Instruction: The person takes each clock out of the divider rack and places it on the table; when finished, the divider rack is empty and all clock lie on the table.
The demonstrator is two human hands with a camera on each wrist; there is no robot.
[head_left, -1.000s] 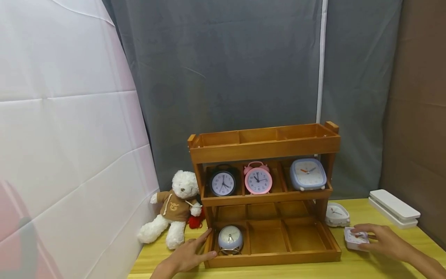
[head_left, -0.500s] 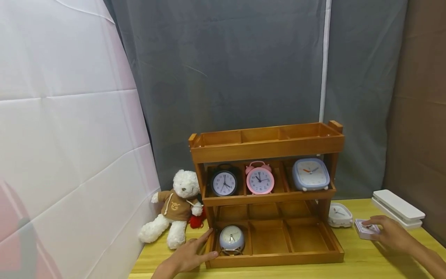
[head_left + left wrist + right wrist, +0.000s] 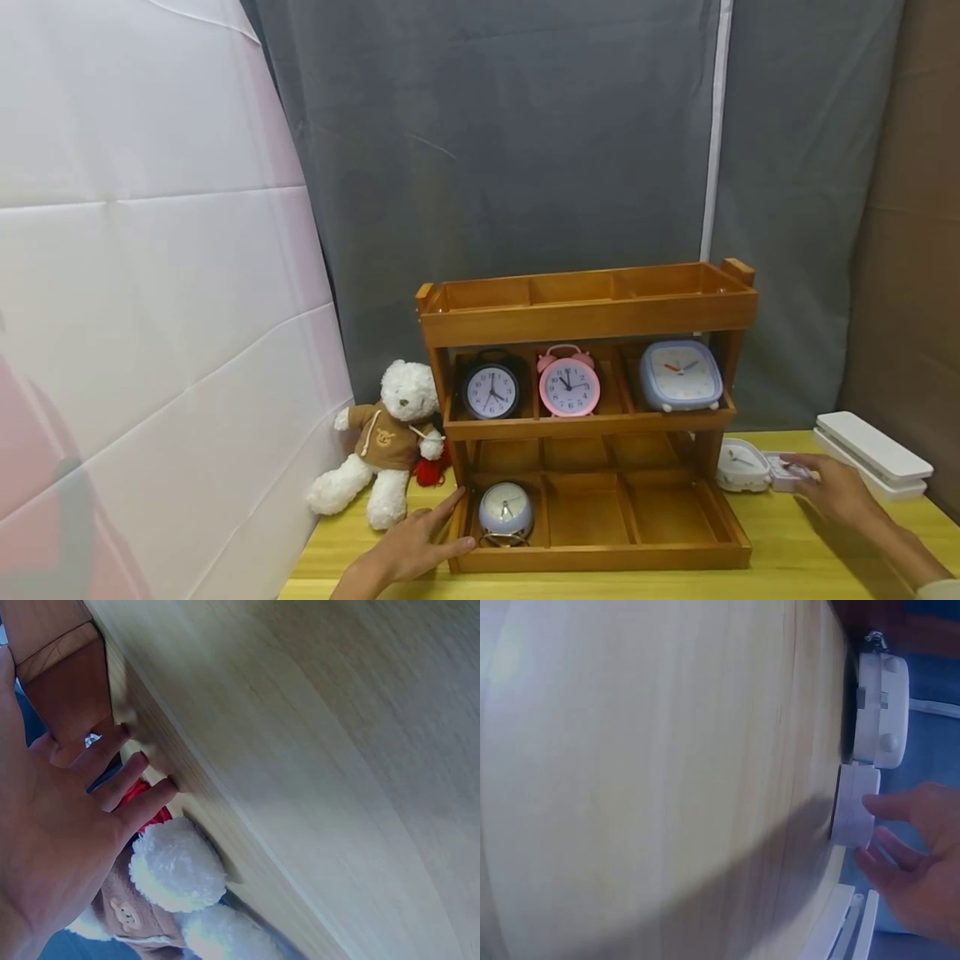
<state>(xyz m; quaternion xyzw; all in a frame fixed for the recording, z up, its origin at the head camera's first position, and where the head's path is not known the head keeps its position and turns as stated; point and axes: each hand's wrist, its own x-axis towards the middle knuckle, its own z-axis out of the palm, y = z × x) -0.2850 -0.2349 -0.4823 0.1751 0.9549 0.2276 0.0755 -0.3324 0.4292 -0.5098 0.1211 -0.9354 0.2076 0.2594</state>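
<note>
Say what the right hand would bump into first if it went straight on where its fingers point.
The small clock, which the right hand is touching; beyond it, probably the white clock, though any gap is hard to judge.

The small lilac clock (image 3: pixel 782 476) (face up) sits beside the white clock (image 3: pixel 742 464).

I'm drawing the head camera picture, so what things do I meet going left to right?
White teddy bear, black clock, pink clock, upper blue clock, white clock, small lilac clock, white stacked slabs.
</note>
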